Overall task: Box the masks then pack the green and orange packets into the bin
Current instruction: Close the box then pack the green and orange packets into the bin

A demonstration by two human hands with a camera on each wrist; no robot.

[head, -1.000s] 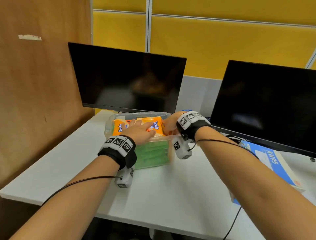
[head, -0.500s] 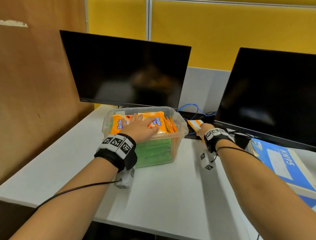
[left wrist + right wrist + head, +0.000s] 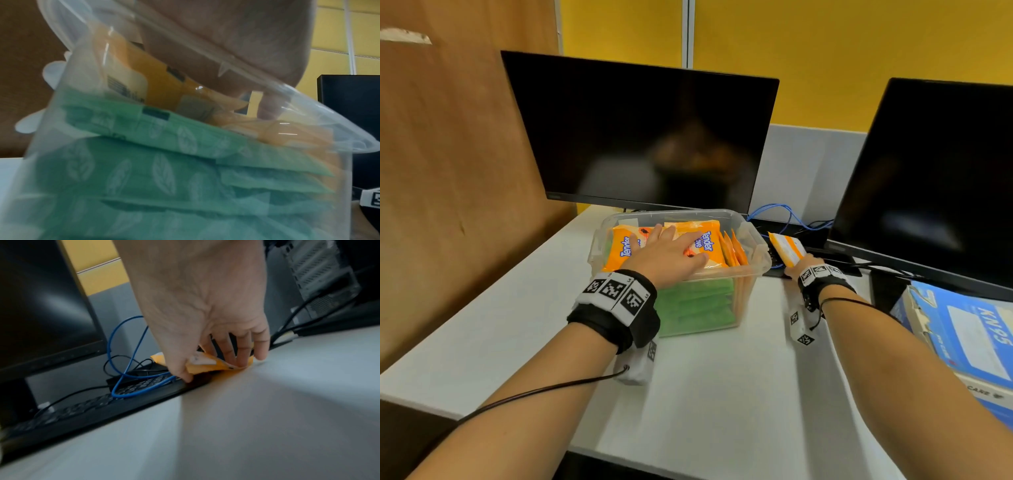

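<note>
A clear plastic bin (image 3: 753,270) stands on the white desk, with green packets (image 3: 695,308) stacked low and orange packets (image 3: 709,240) on top. My left hand (image 3: 671,251) lies flat on the top orange packets, fingers straight. Through the bin wall the left wrist view shows the green packets (image 3: 164,170) under the orange packets (image 3: 160,84). To the bin's right, my right hand (image 3: 796,269) pinches a loose orange packet (image 3: 787,248) at the desk's back edge; the right wrist view shows thumb and fingers closed on that orange packet (image 3: 207,364). A blue KN95 mask box (image 3: 969,339) sits at the right.
Two dark monitors (image 3: 647,137) (image 3: 935,178) stand behind the bin. A black keyboard (image 3: 102,404) and blue cable (image 3: 123,353) lie by the right hand. A brown board wall (image 3: 448,154) borders the desk on the left.
My right hand left the bin, moved right to the desk's back edge and took hold of a loose orange packet, tilting it up. The left hand stayed on the packets in the bin.
</note>
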